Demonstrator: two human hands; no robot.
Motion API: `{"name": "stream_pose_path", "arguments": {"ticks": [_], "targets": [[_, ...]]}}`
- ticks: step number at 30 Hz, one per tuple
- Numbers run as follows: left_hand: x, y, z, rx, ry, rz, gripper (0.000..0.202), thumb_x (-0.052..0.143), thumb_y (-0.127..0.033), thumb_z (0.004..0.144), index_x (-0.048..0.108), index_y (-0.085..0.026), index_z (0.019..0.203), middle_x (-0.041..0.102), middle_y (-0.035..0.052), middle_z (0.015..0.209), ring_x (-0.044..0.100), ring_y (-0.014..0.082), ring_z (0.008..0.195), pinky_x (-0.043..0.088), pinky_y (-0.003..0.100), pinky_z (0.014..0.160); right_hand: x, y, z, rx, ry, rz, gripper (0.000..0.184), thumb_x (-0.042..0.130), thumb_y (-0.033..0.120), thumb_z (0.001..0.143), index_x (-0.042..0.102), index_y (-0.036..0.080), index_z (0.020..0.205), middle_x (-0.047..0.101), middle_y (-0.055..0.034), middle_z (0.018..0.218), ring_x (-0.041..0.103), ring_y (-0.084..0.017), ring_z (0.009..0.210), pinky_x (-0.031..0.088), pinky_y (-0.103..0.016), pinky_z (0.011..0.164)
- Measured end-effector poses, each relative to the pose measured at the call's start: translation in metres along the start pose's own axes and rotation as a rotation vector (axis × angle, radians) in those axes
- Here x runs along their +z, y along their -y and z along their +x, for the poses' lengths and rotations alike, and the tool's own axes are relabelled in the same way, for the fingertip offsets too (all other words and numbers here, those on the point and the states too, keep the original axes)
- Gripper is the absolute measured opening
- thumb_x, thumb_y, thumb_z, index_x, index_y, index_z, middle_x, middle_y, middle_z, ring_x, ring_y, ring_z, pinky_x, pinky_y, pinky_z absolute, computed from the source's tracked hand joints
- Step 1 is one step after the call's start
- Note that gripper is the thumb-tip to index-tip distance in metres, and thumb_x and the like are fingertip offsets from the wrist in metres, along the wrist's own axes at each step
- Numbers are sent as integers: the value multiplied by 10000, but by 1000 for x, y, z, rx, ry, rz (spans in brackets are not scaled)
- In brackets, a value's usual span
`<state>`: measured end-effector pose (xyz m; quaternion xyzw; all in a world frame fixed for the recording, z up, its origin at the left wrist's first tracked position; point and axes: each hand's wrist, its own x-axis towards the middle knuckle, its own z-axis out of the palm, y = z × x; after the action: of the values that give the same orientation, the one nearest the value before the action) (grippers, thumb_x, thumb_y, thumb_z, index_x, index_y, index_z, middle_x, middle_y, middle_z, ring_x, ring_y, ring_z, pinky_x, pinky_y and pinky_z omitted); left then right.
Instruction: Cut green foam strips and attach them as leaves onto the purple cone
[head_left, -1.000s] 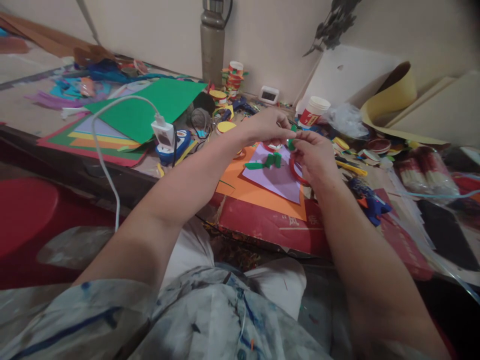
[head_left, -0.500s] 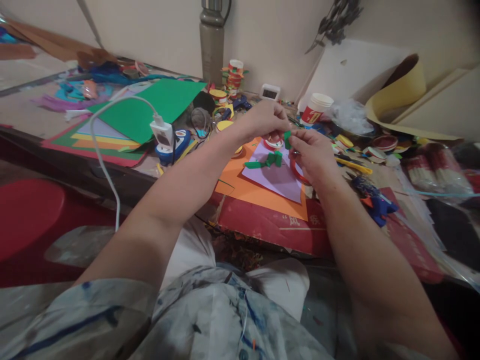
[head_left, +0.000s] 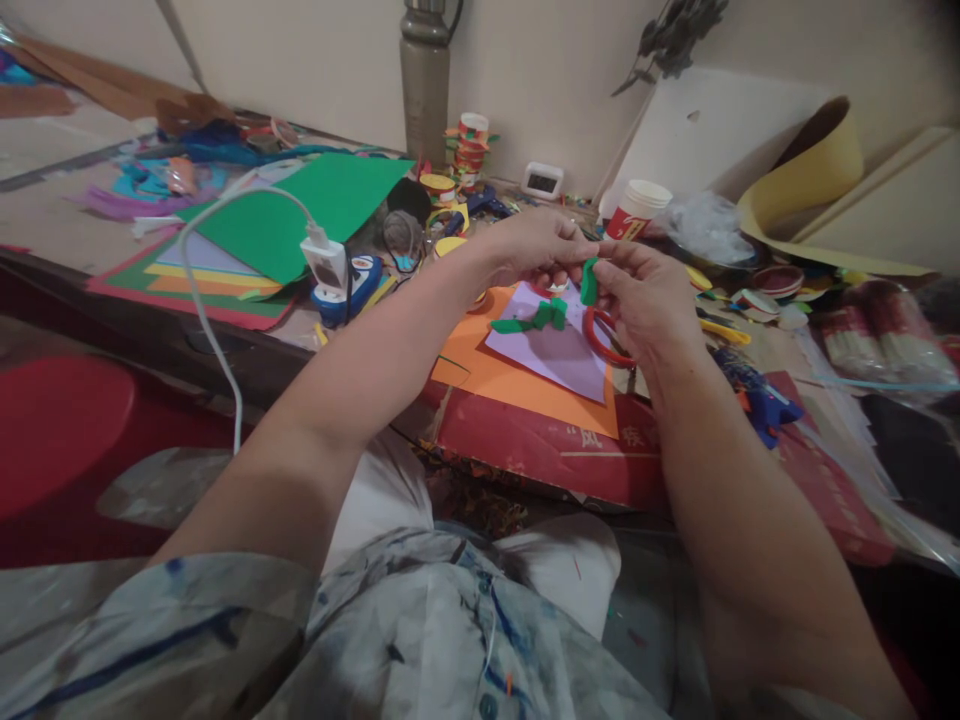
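Both my hands meet over the papers at the table's front. A small folded strip of green paper (head_left: 589, 283) is pinched between the fingertips of my right hand (head_left: 651, 298). My left hand (head_left: 541, 248) has its fingers closed at the strip's upper end, partly covering it. Below lie more folded green paper pieces (head_left: 551, 315) on a purple sheet (head_left: 555, 358), which rests on an orange sheet (head_left: 480, 345). A red loop (head_left: 611, 352), like a scissors handle, lies beneath my right hand; the rest of it is hidden.
A white charger (head_left: 324, 262) with a cable sits on a blue power strip (head_left: 352, 290) at left. Green card (head_left: 300, 215) lies beyond it. A paper cup (head_left: 637, 208), a small clock (head_left: 541, 181) and a tall bottle (head_left: 424, 95) stand at the back.
My hands have shifted slightly right, with the green paper strip between them. More of the strip and the red loop now shows. The pieces on the purple sheet stay put.
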<state>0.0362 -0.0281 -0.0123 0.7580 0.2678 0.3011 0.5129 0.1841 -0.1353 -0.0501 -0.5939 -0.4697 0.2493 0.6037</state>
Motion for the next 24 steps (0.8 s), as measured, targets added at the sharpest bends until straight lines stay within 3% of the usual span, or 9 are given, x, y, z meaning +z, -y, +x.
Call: {"name": "stream_pose_path", "arguments": {"ticks": [3,11,16,20,24], "targets": [[1,-2,-4,-17,65,-8,297,915,-368,735,680,-186,727,637,18,624,718,169,688,537,302,697,-3,-6,4,7,-31,15,357,805,546,798,674,256,959,587,10,725,518,-131,600,391,-280,543],[10,-9,-13,-63,165,-100,158,840,-136,728,686,-171,718,678,35,623,711,156,628,545,288,648,-10,-8,8,30,-45,100,290,810,427,804,580,258,852,506,34,685,522,-132,607,428,-271,528],[10,-6,-11,-42,66,-78,155,770,-74,717,671,-171,649,625,17,573,717,173,642,557,303,666,-9,0,4,135,-43,160,234,772,269,800,540,243,783,498,43,642,454,-94,535,401,-242,482],[5,-3,-9,-99,-31,-114,177,728,-4,680,671,-162,624,627,27,600,759,211,748,555,298,705,-8,0,2,147,17,94,223,764,230,803,544,240,766,508,35,637,464,-102,531,393,-261,492],[-7,-8,-10,-176,173,7,176,758,-3,632,688,-163,625,664,31,655,766,223,818,521,278,717,-5,1,-4,105,60,10,168,783,200,796,619,230,772,524,30,619,469,-109,522,389,-280,505]]}}
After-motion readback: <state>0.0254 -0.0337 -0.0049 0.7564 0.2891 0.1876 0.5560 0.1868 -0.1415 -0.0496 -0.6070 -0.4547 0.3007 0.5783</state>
